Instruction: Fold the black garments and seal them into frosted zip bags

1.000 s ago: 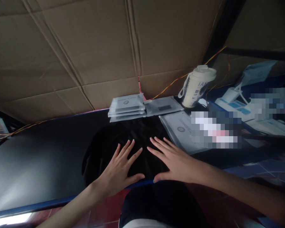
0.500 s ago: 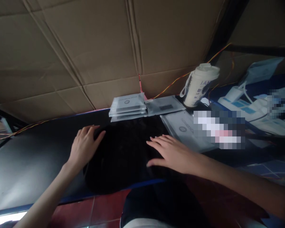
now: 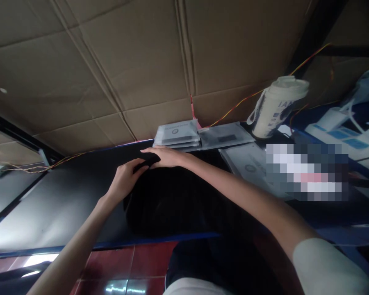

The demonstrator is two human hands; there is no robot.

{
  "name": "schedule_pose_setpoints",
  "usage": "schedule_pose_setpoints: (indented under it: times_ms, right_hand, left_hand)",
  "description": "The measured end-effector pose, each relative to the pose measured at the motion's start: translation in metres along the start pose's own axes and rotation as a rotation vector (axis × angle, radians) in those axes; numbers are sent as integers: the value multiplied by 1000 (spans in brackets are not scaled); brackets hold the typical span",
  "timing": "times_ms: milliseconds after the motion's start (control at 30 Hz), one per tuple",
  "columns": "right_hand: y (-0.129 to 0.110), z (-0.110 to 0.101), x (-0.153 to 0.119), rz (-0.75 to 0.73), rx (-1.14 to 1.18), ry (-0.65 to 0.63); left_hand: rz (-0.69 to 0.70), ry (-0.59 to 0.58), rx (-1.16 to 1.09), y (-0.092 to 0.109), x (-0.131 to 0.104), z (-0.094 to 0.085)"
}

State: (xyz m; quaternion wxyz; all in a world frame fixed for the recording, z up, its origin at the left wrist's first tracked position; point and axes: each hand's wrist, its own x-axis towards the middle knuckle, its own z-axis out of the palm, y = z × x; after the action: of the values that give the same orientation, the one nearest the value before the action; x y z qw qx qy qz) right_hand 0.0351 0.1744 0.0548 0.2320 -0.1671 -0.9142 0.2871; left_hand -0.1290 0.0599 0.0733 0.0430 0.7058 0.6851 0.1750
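A black, soft-looking item point(image 3: 172, 205), perhaps fabric, lies on the dark table in front of me. Its outline is hard to make out against the black surface. At its far left corner my left hand point(image 3: 126, 176) is closed, thumb and fingers pinching the edge. Close beside it, my right hand point(image 3: 166, 157) reaches across the item and pinches the same corner between thumb and fingers. A small dark fold shows between the two hands. Just behind my right hand sits a stack of frosted zip bags point(image 3: 176, 133).
Two more frosted bags, one flat at the back point(image 3: 226, 135) and one nearer point(image 3: 246, 164), lie right of the stack. A white lidded cup point(image 3: 276, 106) stands behind them. Power strips point(image 3: 341, 131) lie far right. A cardboard wall point(image 3: 147, 61) rises behind the table.
My right hand has moved left from the item's right side to its far left corner. Both hands have gone from lying open on it to pinching its edge. The view has shifted slightly.
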Motion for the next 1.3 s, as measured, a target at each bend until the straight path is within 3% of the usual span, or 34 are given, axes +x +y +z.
schedule_pose_setpoints:
  times_ms: [100, 300, 467, 633, 800, 900, 1067, 1300]
  right_hand:
    - [8, 11, 14, 7, 135, 14]
    - [19, 41, 9, 100, 188, 183]
    - [21, 56, 5, 145, 202, 250]
    - [20, 58, 4, 173, 194, 304]
    - [18, 57, 3, 192, 190, 315]
    - [16, 56, 2, 205, 193, 317]
    - [16, 52, 3, 196, 222, 311]
    - [17, 42, 5, 90, 293, 256]
  left_hand:
    - [-52, -11, 18, -6, -9, -2]
    - [-280, -203, 67, -26, -47, -8]
    - [-483, -174, -34, -23, -67, -21]
    - [-410, -149, 29, -15, -60, -27]
    - [-401, -92, 155, -13, -51, -21]
    - [-420, -81, 119, -9, -54, -19]
    - [-476, -157, -82, -1, -68, -22]
    - [-491, -231, -111, -6, -80, -31]
